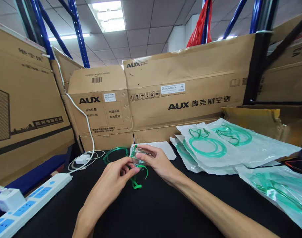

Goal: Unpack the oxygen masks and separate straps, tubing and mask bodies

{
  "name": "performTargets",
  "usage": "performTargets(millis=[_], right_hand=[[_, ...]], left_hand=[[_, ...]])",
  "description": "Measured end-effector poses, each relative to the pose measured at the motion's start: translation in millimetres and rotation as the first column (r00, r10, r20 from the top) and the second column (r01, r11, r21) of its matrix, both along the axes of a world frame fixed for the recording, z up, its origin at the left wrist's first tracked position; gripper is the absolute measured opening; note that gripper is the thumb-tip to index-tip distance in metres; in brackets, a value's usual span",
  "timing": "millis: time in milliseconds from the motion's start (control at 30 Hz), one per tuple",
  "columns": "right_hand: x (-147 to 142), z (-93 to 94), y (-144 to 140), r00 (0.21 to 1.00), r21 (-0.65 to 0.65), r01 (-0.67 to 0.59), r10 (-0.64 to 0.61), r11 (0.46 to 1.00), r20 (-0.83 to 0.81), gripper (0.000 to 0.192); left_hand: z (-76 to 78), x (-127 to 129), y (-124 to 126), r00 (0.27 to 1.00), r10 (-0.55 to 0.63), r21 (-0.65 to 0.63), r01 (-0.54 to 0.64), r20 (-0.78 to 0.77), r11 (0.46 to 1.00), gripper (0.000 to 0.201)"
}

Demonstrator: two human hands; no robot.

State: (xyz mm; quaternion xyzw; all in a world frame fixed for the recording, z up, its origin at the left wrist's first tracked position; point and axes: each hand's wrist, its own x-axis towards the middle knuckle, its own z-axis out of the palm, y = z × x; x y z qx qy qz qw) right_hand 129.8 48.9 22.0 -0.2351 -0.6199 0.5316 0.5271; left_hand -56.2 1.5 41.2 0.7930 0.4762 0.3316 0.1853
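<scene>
Over the black tabletop I hold a small clear oxygen mask [139, 161] with green parts. My left hand [117, 173] is closed at the mask's near left side, thumb and fingers pinched together. From the right, my right hand [153, 160] grips the mask's clear body between thumb and fingers. A bright green strap [136, 185] dangles below my fingers. Behind my left hand lies a coil of green tubing [115, 152]. A white sheet or pouch [163, 149] lies flat behind the mask. My fingers partly hide the mask.
Several white pouches with green tubing [207, 145] are piled on the right, with another pouch [277, 188] nearer me. A power strip [42, 195] and white charger cable [87, 122] are on the left. Cardboard panels [190, 82] wall the back.
</scene>
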Motion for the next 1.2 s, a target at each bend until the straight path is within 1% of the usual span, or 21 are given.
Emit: performTargets(millis=[100,167,267,433,500,700,800,867,933,1033,1133,1200], right_hand=[[2.4,2.5,-3.5,0.998,-0.023,-0.05,0.051,0.998,0.025,0.046],[6.9,5.0,-5.6,0.993,-0.044,-0.096,0.099,0.994,0.069,0.041],[16.5,8.6,-8.1,0.985,-0.067,-0.1,0.109,0.993,0.134,0.037],[34.1,7.9,-16.7,0.98,-0.106,-0.046,0.066,0.993,0.188,0.044],[43.2,5.0,-22.7,0.983,-0.133,-0.014,0.038,0.991,0.18,0.045],[71.0,-5.1,-38.3,0.983,-0.166,0.155,-0.135,0.974,0.124,0.054],[69.9,-9.5,-43.4,0.976,-0.17,0.196,-0.176,0.966,0.126,0.054],[64.9,-11.5,-46.4,0.974,-0.155,0.197,-0.174,0.968,0.148,0.053],[60.9,-13.1,-49.4,0.973,-0.136,0.177,-0.152,0.975,0.174,0.053],[61.0,-16.3,-53.2,0.975,-0.135,0.145,-0.119,0.98,0.188,0.052],[65.6,-20.6,-56.8,0.98,-0.147,0.143,-0.119,0.979,0.159,0.049],[67.4,-22.8,-59.2,0.983,-0.157,0.126,-0.103,0.98,0.15,0.048]], left_hand=[[3.7,1.8,-0.7,0.997,0.001,0.036,0.001,-0.072,0.999,0.024],[5.3,1.7,-1.1,0.996,-0.002,0.057,0.007,-0.088,0.998,0.026],[5.8,2.6,-2.7,0.995,-0.008,0.062,0.015,-0.102,0.998,0.027],[4.7,8.4,-8.6,0.993,-0.078,0.032,0.081,-0.094,0.996,0.021],[4.7,8.7,-9.5,0.991,-0.079,0.026,0.082,-0.104,0.996,0.019],[6.0,-4.0,-4.2,0.983,0.02,0.021,-0.017,-0.183,1.0,0.022],[5.6,-6.5,-2.6,0.98,0.069,0.034,-0.064,-0.185,0.997,0.025],[5.0,-3.3,-3.0,0.988,0.076,0.06,-0.069,-0.137,0.996,0.027],[4.1,3.0,-4.5,0.997,0.029,0.086,-0.022,-0.073,0.996,0.024],[1.7,15.4,-8.3,0.995,-0.097,0.088,0.098,-0.017,0.991,0.02],[-3.0,29.4,-14.5,0.985,-0.174,0.063,0.175,-0.02,0.983,0.024],[-6.8,38.5,-19.2,0.978,-0.207,0.066,0.209,-0.035,0.976,0.018]])
